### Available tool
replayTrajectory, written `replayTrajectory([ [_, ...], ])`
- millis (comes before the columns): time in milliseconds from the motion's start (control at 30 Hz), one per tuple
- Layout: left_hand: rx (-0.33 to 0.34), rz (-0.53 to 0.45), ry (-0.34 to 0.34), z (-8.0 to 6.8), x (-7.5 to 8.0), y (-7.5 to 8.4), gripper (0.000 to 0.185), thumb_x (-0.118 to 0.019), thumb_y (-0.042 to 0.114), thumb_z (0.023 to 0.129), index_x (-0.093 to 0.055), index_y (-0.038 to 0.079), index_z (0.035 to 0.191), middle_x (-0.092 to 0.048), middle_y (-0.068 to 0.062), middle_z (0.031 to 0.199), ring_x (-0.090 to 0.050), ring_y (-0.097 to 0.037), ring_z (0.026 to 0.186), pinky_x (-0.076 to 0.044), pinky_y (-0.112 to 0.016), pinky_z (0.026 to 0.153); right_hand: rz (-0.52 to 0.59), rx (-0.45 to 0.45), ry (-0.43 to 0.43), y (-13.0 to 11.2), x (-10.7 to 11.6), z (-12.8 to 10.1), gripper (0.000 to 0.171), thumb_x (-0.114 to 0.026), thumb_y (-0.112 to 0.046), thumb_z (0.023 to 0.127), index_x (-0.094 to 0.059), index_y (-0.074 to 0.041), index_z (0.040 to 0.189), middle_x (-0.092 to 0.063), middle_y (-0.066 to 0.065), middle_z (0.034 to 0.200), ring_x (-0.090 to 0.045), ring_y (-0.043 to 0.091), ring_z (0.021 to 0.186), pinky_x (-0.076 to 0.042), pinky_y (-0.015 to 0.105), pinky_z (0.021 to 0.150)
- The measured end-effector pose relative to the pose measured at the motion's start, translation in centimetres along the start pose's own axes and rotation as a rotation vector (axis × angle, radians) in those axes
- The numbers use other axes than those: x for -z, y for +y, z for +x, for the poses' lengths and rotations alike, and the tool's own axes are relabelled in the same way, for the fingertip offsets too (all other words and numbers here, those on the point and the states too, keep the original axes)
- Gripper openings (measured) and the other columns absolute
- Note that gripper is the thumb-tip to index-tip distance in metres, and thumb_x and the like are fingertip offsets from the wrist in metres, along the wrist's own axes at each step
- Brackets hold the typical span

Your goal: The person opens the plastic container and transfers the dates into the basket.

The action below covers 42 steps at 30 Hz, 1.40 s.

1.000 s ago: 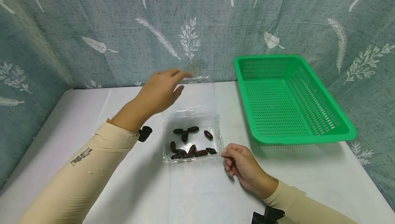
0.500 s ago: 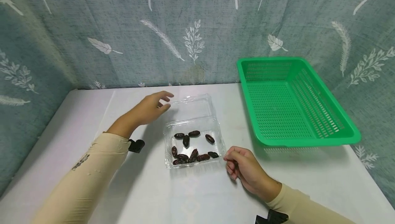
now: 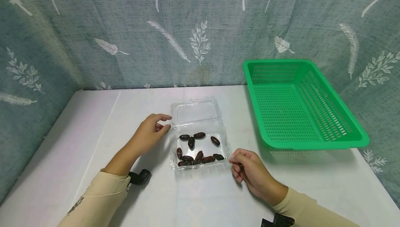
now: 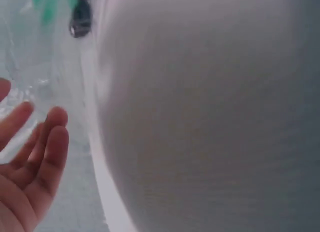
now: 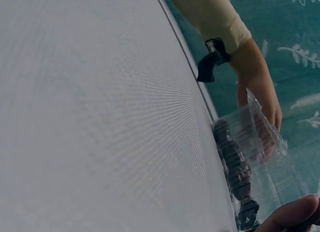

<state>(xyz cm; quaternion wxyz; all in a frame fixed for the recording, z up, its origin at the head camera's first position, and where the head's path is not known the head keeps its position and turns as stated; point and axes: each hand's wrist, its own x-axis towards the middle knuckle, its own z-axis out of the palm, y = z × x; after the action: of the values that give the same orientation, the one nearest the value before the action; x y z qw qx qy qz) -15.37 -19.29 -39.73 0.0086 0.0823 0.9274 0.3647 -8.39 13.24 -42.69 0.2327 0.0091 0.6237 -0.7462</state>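
Observation:
A clear plastic box (image 3: pixel 204 144) lies at the table's middle with several dark dates (image 3: pixel 191 143) inside. Its hinged lid (image 3: pixel 195 110) lies open and flat behind it. My left hand (image 3: pixel 165 122) rests beside the box's left rim with relaxed fingers (image 4: pixel 45 147) and holds nothing. My right hand (image 3: pixel 234 162) has curled fingers and pinches the box's front right corner. In the right wrist view the box (image 5: pixel 265 157) and dates (image 5: pixel 235 167) sit just past my right fingertip (image 5: pixel 292 217).
A green slatted basket (image 3: pixel 312 144) with nothing in it stands at the right, tilted up against the leaf-patterned curtain (image 3: pixel 125 29). The white table (image 3: pixel 193 199) runs to the curtain at back and left. A black wrist strap (image 3: pixel 139 177) sits at my left sleeve.
My left hand let the lid fall back flat, then drew down from the lid to the box's left rim. My right hand stayed at the front right corner.

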Motion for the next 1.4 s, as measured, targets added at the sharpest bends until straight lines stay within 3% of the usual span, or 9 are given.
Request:
replayTrajectory([
  [133, 0.06, -0.107, -0.038, -0.9, -0.1, -0.2, 0.035, -0.06, 0.02, 0.1, -0.059, 0.008, 0.133, -0.069, -0.015, 0.114, -0.072, -0.019, 0.084, -0.057, -0.029, 0.071, -0.014, 0.011, -0.014, 0.0, -0.1, 0.0, 0.017, -0.046, -0.004, 0.093, -0.051, -0.009, 0.078, -0.043, -0.004, 0.062, -0.043, 0.008, 0.054, -0.039, 0.016, 0.045],
  [267, 0.067, -0.253, -0.093, -1.1, -0.3, -0.5, 0.041, -0.064, 0.019, 0.099, -0.056, 0.005, 0.136, -0.069, -0.019, 0.115, -0.074, -0.018, 0.082, -0.061, -0.027, 0.071, -0.027, 0.015, -0.01, 0.0, -0.3, 0.0, 0.017, -0.045, -0.004, 0.093, -0.05, -0.009, 0.078, -0.044, -0.003, 0.062, -0.043, 0.009, 0.054, -0.039, 0.016, 0.045],
  [533, 0.111, -0.479, -0.111, -1.0, -0.4, -1.1, 0.047, -0.067, 0.015, 0.097, -0.048, 0.001, 0.136, -0.064, -0.025, 0.12, -0.075, -0.026, 0.084, -0.064, -0.035, 0.069, -0.084, 0.013, -0.079, -0.2, -0.3, 0.0, 0.019, -0.043, -0.005, 0.094, -0.051, -0.01, 0.077, -0.047, -0.004, 0.063, -0.045, 0.007, 0.054, -0.042, 0.016, 0.045],
  [700, 0.164, -0.568, -0.183, -0.9, -0.3, -1.9, 0.052, -0.067, 0.017, 0.097, -0.042, 0.0, 0.139, -0.062, -0.022, 0.112, -0.072, -0.024, 0.075, -0.064, -0.042, 0.068, -0.155, 0.025, -0.091, -0.7, -0.2, -0.1, 0.022, -0.043, -0.006, 0.095, -0.042, -0.005, 0.073, -0.045, -0.003, 0.06, -0.046, 0.009, 0.049, -0.043, 0.018, 0.042],
  [867, 0.222, -0.625, -0.316, -0.7, -0.2, -2.9, 0.056, -0.068, 0.022, 0.096, -0.039, 0.002, 0.14, -0.062, -0.012, 0.099, -0.068, -0.019, 0.067, -0.063, -0.04, 0.064, -0.342, 0.219, 0.019, -2.1, -0.5, -0.6, 0.028, -0.048, -0.003, 0.098, -0.039, 0.003, 0.073, -0.042, 0.0, 0.055, -0.043, 0.008, 0.045, -0.04, 0.022, 0.037],
  [1033, 0.194, -0.678, -0.415, -0.7, 0.0, -3.5, 0.053, -0.066, 0.02, 0.097, -0.038, 0.002, 0.139, -0.059, -0.006, 0.091, -0.062, -0.017, 0.063, -0.062, -0.039, 0.063, -0.534, 0.398, -0.042, -3.8, -1.7, -0.4, 0.013, -0.057, -0.004, 0.098, -0.058, 0.003, 0.088, -0.054, 0.011, 0.066, -0.051, 0.013, 0.052, -0.048, 0.027, 0.042],
  [1133, 0.163, -0.701, -0.433, -0.6, -0.1, -3.8, 0.052, -0.064, 0.017, 0.098, -0.038, 0.001, 0.139, -0.06, -0.005, 0.091, -0.062, -0.017, 0.064, -0.062, -0.038, 0.063, -0.647, 0.452, -0.07, -4.6, -2.8, 0.4, 0.005, -0.063, -0.008, 0.097, -0.066, -0.006, 0.094, -0.063, 0.013, 0.078, -0.058, 0.012, 0.062, -0.053, 0.026, 0.049],
  [1233, 0.136, -0.719, -0.442, -0.5, -0.3, -4.1, 0.052, -0.064, 0.015, 0.098, -0.038, 0.0, 0.139, -0.06, -0.004, 0.092, -0.062, -0.018, 0.067, -0.062, -0.038, 0.065, -0.752, 0.518, -0.075, -5.0, -3.7, 1.4, 0.007, -0.066, -0.008, 0.095, -0.07, -0.014, 0.096, -0.07, 0.007, 0.087, -0.063, 0.008, 0.074, -0.056, 0.026, 0.057],
  [1400, 0.114, -0.732, -0.448, -0.7, -0.7, -4.4, 0.051, -0.065, 0.014, 0.097, -0.038, 0.0, 0.139, -0.061, -0.004, 0.091, -0.064, -0.017, 0.07, -0.063, -0.037, 0.066, -0.897, 0.586, -0.118, -5.1, -4.8, 3.3, 0.011, -0.069, -0.007, 0.092, -0.073, -0.011, 0.102, -0.072, 0.0, 0.096, -0.063, 0.006, 0.082, -0.058, 0.024, 0.068],
])
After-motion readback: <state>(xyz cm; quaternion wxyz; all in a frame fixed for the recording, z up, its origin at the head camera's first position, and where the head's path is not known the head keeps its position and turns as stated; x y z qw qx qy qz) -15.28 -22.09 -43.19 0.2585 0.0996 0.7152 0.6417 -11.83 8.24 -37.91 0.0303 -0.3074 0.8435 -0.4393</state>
